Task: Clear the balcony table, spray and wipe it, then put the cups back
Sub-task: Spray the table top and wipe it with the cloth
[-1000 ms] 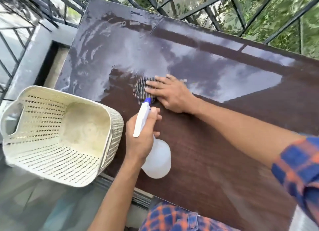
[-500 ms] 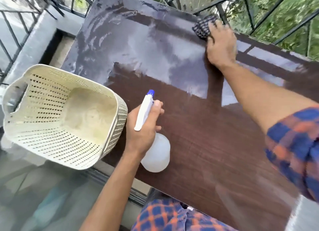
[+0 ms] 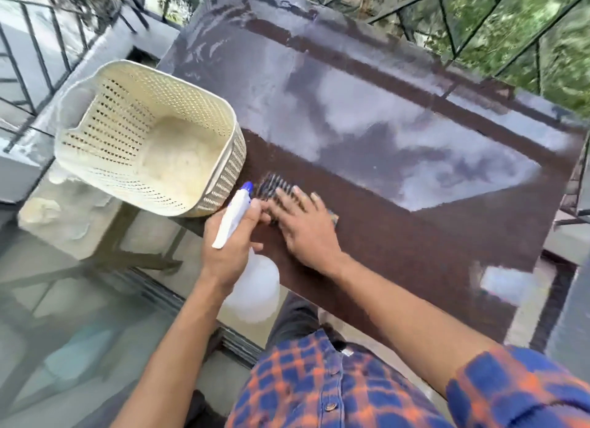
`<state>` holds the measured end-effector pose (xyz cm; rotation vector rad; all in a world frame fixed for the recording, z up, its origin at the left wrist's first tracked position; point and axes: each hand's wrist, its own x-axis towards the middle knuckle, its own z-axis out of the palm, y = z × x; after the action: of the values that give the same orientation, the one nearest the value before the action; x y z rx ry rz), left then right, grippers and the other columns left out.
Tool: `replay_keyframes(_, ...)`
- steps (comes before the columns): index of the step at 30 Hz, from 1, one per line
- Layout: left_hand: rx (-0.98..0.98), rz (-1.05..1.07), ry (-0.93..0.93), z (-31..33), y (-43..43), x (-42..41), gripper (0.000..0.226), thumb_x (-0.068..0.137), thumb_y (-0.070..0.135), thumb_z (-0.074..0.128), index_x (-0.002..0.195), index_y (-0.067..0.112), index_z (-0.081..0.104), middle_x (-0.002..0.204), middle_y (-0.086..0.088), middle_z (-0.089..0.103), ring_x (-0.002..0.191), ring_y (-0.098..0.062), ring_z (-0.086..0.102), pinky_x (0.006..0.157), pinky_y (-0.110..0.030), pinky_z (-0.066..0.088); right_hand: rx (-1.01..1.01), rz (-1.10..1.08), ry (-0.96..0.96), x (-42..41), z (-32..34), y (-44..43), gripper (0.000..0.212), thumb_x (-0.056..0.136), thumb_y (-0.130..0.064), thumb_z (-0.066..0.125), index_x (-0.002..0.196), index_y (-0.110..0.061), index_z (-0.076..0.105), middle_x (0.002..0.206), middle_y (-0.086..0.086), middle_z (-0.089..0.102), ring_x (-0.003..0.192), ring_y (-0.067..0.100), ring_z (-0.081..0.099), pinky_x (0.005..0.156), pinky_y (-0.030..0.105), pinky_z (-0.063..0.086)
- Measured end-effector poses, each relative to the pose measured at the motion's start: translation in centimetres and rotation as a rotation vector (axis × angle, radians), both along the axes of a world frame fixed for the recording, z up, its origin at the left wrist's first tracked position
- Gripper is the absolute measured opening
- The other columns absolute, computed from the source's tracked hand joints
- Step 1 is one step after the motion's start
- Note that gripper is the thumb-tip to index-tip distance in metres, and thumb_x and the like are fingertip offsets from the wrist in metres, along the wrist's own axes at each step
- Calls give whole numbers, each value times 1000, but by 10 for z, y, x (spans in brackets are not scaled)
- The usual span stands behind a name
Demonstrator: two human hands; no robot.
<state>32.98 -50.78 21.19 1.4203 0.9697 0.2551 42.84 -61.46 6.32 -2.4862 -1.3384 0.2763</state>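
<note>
- checked cloth (image 3: 275,184), soft and limp, lies near the left edge of the wet brown bench (image 3: 415,223); our right hand (image 3: 305,226) presses it flat, fingers spread over it.
- we judge it bunches easily, so a broad palm on its middle suits better than a pinch.
- our left hand (image 3: 228,245) has its grip closed round the spray bottle (image 3: 255,287), light plastic, likely slippery when wet; its neck is the place to hold.
- the cream basket (image 3: 223,175) sits on the bench's left edge; no cups in view.

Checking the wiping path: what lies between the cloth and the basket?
In the head view, only the spray bottle nozzle, held in the left hand, sits between cloth and basket.
</note>
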Motion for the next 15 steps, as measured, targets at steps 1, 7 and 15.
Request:
replay_keyframes(1, -9, -5, -16, 0, -4, -14, 39, 87, 38, 59, 101, 4, 72, 83, -5, 71, 79, -12, 67, 50, -24, 51, 11, 110, -14, -27, -3, -11, 52, 93, -30, 55, 144, -34, 50, 155, -6, 46, 141, 29, 43, 112, 53, 33)
replay_keyframes(7, -5, 75, 18, -11, -22, -85, 37, 85, 37, 61, 101, 5, 72, 83, -3, 74, 78, -11, 68, 52, -24, 50, -10, 318, 3, -45, -5, -10, 51, 92, -29, 50, 142, -35, 53, 154, -8, 46, 142, 25, 42, 114, 51, 33)
replay_keyframes(15, 27, 136, -11, -10, -30, -129, 23, 89, 38, 59, 93, 21, 73, 90, -8, 72, 86, -14, 68, 53, -25, 48, -98, 423, 52, -25, 8, 36, 52, 98, -25, 47, 148, -39, 45, 161, -12, 34, 149, 23, 30, 120, 49, 24)
